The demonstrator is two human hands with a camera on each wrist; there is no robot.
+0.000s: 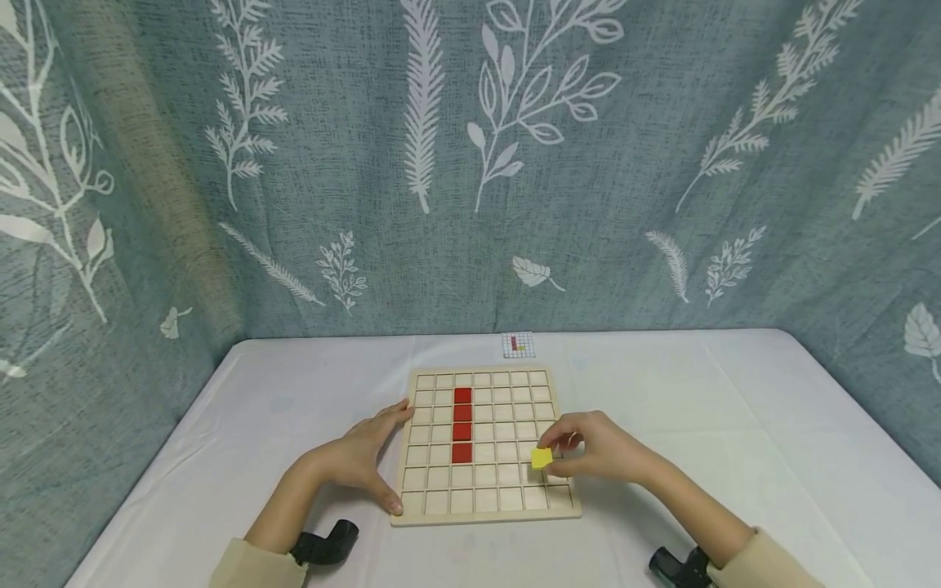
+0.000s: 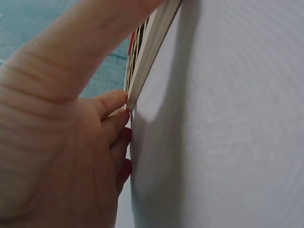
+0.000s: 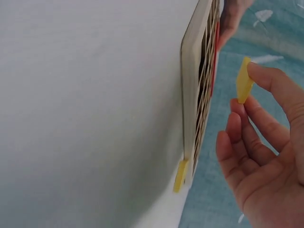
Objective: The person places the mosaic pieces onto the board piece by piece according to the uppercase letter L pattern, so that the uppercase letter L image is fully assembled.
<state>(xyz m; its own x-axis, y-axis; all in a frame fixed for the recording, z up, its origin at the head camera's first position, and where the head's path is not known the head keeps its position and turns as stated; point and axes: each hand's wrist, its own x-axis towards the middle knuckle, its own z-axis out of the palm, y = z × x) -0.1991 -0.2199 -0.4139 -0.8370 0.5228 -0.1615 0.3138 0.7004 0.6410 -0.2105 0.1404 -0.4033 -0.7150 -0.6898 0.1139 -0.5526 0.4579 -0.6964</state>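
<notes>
A pale wooden grid board point(image 1: 500, 478) lies flat on the white table, with several red square tiles point(image 1: 461, 430) in one column left of its middle. My left hand point(image 1: 360, 453) spans the board's left edge, thumb at the near corner and fingers farther up, touching its side. Above the board's right part, my right hand point(image 1: 599, 449) pinches a yellow square tile point(image 1: 541, 458) between thumb and fingers. The right wrist view shows this tile point(image 3: 244, 81) held clear of the grid. Another yellow tile point(image 3: 180, 175) is at the board's side there; the head view does not show it.
A small card point(image 1: 518, 345) with a grid pattern and coloured squares lies beyond the board's far edge. The white tablecloth point(image 1: 698, 392) extends around the board. A leaf-patterned blue-green curtain point(image 1: 353, 163) hangs behind and at both sides.
</notes>
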